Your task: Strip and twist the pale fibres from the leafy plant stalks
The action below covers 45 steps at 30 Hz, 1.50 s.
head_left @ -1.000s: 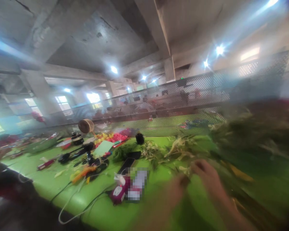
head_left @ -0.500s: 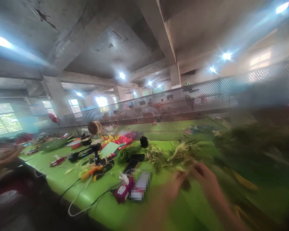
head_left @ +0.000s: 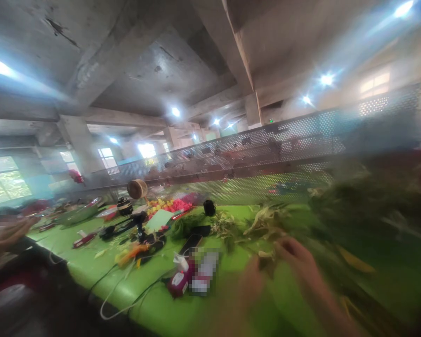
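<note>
A small leafy piece (head_left: 267,257), pale on top and darker green below, is between my two hands over the green table. My left hand (head_left: 251,277) is blurred, its fingers closed at the left side of this piece. From the right, my right hand (head_left: 296,255) has its fingers pinched together beside the pale top; what lies between those fingertips is too smeared to make out. Just beyond the hands lies a loose bunch of pale green leaves or petals (head_left: 263,221). A whitish-green cluster (head_left: 223,223) sits to its left.
A purple power strip (head_left: 178,281) with a white plug, cables and a phone (head_left: 192,243) lie left of my hands. Pink and yellow pieces (head_left: 173,206) and a round fan (head_left: 137,188) stand farther back. A dark green heap (head_left: 368,210) fills the right. A perforated partition (head_left: 238,164) runs behind.
My left hand has moved slightly down and left, apart from the right hand, so the leafy piece shows more between them. The right hand has barely moved. The view has shifted slightly.
</note>
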Available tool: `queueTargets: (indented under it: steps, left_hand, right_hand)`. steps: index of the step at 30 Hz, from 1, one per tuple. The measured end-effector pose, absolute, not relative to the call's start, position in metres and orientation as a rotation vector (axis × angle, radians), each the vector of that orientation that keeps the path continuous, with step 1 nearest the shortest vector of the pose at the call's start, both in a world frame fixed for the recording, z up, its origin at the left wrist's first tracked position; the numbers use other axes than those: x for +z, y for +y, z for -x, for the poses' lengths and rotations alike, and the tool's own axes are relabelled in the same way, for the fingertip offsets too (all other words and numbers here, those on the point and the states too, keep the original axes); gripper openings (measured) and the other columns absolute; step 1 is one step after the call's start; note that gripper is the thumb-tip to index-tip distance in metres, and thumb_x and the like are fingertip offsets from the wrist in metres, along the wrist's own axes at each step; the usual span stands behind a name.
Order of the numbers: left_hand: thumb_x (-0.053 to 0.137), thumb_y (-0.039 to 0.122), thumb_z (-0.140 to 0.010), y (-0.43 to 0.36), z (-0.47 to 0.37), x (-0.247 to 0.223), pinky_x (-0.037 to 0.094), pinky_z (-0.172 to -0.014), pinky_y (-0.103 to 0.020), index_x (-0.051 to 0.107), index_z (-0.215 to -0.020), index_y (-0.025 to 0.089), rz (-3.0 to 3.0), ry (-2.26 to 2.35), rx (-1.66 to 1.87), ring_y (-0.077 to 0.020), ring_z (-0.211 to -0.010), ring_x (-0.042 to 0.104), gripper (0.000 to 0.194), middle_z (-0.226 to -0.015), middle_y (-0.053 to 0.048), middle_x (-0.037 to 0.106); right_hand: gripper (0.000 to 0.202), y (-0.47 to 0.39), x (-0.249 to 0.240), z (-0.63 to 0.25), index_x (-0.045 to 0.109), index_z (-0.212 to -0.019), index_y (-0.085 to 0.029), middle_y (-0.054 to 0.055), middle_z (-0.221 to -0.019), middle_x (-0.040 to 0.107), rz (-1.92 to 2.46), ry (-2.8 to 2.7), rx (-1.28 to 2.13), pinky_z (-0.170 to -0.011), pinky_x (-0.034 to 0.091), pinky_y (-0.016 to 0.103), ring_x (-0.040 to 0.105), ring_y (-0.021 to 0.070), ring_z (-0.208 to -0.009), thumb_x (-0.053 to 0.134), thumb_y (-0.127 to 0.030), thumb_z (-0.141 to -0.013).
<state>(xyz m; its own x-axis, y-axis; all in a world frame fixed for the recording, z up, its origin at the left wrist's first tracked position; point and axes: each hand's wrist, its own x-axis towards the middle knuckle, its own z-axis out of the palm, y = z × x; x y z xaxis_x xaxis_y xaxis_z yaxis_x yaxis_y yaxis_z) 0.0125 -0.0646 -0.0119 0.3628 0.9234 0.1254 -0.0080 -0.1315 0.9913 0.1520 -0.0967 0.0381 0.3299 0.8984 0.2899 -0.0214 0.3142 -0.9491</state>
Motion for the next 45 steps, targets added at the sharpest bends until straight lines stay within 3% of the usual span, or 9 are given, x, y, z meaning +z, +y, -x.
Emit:
queueTargets:
  steps: [7, 13, 16, 21, 24, 30, 35, 45]
  left_hand:
    - [0.066, 0.059, -0.069, -0.07, -0.014, 0.0, 0.045, -0.076, -0.033, 0.062, -0.092, 0.013, -1.354, 0.775, 0.988, -0.0182, -0.075, 0.059, 0.052, -0.078, -0.008, 0.064]
    - [0.065, 0.066, -0.064, -0.068, -0.022, 0.004, 0.044, -0.057, -0.029, 0.056, -0.092, 0.012, -1.283, 0.79, 1.035, -0.0152, -0.061, 0.054, 0.062, -0.067, -0.003, 0.057]
    - [0.065, 0.062, -0.066, -0.064, -0.018, 0.002, 0.042, -0.054, -0.028, 0.055, -0.092, 0.014, -1.341, 0.838, 1.019, -0.0147, -0.059, 0.052, 0.056, -0.065, -0.001, 0.056]
    - [0.067, 0.048, -0.072, -0.06, -0.006, 0.005, 0.041, -0.065, -0.028, 0.061, -0.085, 0.016, -1.549, 0.924, 1.005, -0.0147, -0.068, 0.053, 0.035, -0.074, -0.003, 0.06]
    - [0.069, 0.042, -0.071, -0.058, 0.0, 0.01, 0.036, -0.061, -0.025, 0.064, -0.083, 0.015, -1.68, 0.978, 0.94, -0.0123, -0.064, 0.049, 0.029, -0.071, -0.001, 0.059]
    - [0.07, 0.043, -0.069, -0.051, 0.001, 0.01, 0.039, -0.066, -0.026, 0.065, -0.088, 0.013, -1.412, 0.954, 1.057, -0.0134, -0.066, 0.052, 0.035, -0.072, -0.003, 0.061]
    - [0.075, 0.043, -0.063, -0.047, -0.006, 0.003, 0.041, -0.07, -0.028, 0.067, -0.086, 0.014, -1.201, 0.962, 1.144, -0.0149, -0.067, 0.054, 0.038, -0.067, -0.002, 0.061]
    - [0.072, 0.038, -0.064, -0.038, -0.026, -0.01, 0.042, -0.074, -0.028, 0.065, -0.079, 0.015, -1.044, 0.951, 1.236, -0.018, -0.078, 0.057, 0.028, -0.078, -0.005, 0.065]
  right_hand:
    - [0.028, -0.093, 0.029, -0.148, 0.058, -0.065, -0.021, -0.002, -0.056, 0.056, 0.995, -1.139, 0.877, -0.048, 0.043, 0.026, 0.052, 0.0143, -0.051, 0.063, -0.048, -0.069]
    - [0.022, -0.091, 0.027, -0.152, 0.06, -0.065, -0.02, -0.002, -0.059, 0.06, 1.081, -1.177, 0.793, -0.054, 0.044, 0.026, 0.056, 0.0159, -0.057, 0.064, -0.042, -0.068]
    - [0.021, -0.088, 0.023, -0.155, 0.061, -0.065, -0.02, -0.002, -0.06, 0.06, 1.103, -1.206, 0.729, -0.055, 0.043, 0.025, 0.055, 0.0153, -0.059, 0.064, -0.04, -0.068]
    - [0.02, -0.084, 0.014, -0.154, 0.061, -0.064, -0.02, -0.002, -0.059, 0.059, 1.181, -1.264, 0.681, -0.053, 0.04, 0.024, 0.053, 0.0143, -0.057, 0.064, -0.04, -0.07]
    - [0.023, -0.086, 0.016, -0.151, 0.061, -0.062, -0.02, -0.001, -0.059, 0.061, 1.22, -1.281, 0.689, -0.054, 0.041, 0.024, 0.056, 0.0156, -0.059, 0.065, -0.042, -0.068]
    - [0.026, -0.091, 0.029, -0.149, 0.067, -0.072, -0.021, 0.003, -0.071, 0.07, 1.22, -1.272, 0.732, -0.06, 0.046, 0.025, 0.063, 0.0204, -0.069, 0.063, -0.046, -0.067]
    - [0.024, -0.086, 0.021, -0.15, 0.064, -0.06, -0.022, -0.001, -0.056, 0.062, 1.265, -1.327, 0.608, -0.051, 0.04, 0.023, 0.055, 0.0162, -0.056, 0.061, -0.044, -0.067]
    - [0.029, -0.076, 0.002, -0.155, 0.058, -0.06, -0.022, -0.003, -0.056, 0.055, 1.323, -1.483, 0.545, -0.05, 0.036, 0.022, 0.05, 0.0134, -0.055, 0.058, -0.047, -0.074]
